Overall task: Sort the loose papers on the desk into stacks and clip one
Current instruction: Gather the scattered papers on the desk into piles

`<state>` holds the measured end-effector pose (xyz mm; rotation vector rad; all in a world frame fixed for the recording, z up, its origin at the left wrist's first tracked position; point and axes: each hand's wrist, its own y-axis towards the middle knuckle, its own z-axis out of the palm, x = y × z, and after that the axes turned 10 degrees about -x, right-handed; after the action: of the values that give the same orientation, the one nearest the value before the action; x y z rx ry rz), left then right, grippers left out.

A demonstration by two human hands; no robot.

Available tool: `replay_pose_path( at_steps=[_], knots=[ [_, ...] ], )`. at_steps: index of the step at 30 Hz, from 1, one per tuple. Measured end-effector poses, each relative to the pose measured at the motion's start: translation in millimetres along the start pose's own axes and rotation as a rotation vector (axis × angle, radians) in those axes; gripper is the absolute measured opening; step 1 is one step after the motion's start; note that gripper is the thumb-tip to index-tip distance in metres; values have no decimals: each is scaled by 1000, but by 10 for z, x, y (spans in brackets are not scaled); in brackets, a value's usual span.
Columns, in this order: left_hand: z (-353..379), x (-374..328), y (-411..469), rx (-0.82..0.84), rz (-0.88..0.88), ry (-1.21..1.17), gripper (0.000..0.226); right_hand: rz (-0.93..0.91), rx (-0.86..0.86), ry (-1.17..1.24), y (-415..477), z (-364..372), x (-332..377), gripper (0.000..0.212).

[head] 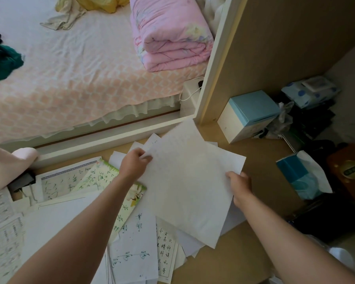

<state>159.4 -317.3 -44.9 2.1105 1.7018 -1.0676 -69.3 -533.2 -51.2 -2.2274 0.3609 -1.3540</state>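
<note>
A large blank white sheet is held tilted above the desk by both hands. My left hand pinches its upper left edge, and my right hand grips its right edge. Under it lies a loose spread of papers: white sheets with handwritten characters, a green flowered sheet and a calligraphy practice sheet. Printed pages lie at the far left. A black binder clip sits at the desk's left back edge.
The wooden desk ends at a white ledge, with a bed and a folded pink quilt beyond. A blue and white box, a tissue pack and dark clutter fill the right side under a shelf wall.
</note>
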Motion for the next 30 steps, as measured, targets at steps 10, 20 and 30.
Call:
replay_pose_path(
  at_steps=[10, 20, 30],
  knots=[
    [314, 37, -463, 278, -41, 287, 29, -165, -118, -391, -147, 537, 90, 30],
    [586, -68, -783, 40, -93, 4, 65, 82, -79, -345, -205, 707, 91, 77],
    [306, -104, -832, 56, -146, -251, 15, -20, 165, -187, -278, 370, -31, 19]
  ],
)
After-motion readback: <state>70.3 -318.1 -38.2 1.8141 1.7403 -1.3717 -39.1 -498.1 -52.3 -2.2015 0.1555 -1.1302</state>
